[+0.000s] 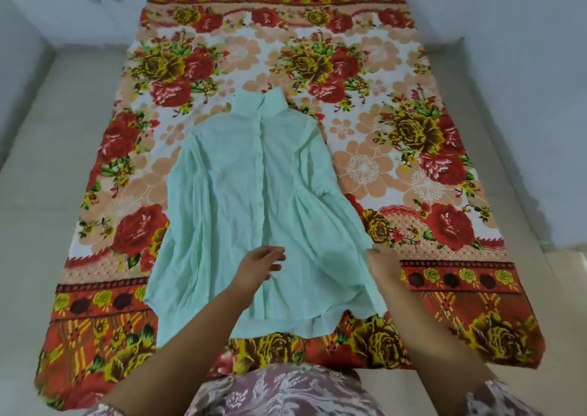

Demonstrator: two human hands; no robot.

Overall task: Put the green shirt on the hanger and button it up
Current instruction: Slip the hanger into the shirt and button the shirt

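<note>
We see the pale green, crinkled cotton shirt lying flat on the flowered red bedspread, collar far and hem near, our open, empty left hand over its placket, our right hand pinching its right edge.

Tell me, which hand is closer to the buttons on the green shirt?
Probably the left hand. It hovers open just beside the button line running down the middle of the green shirt. The right hand is off at the shirt's right edge, touching the fabric there.
</note>
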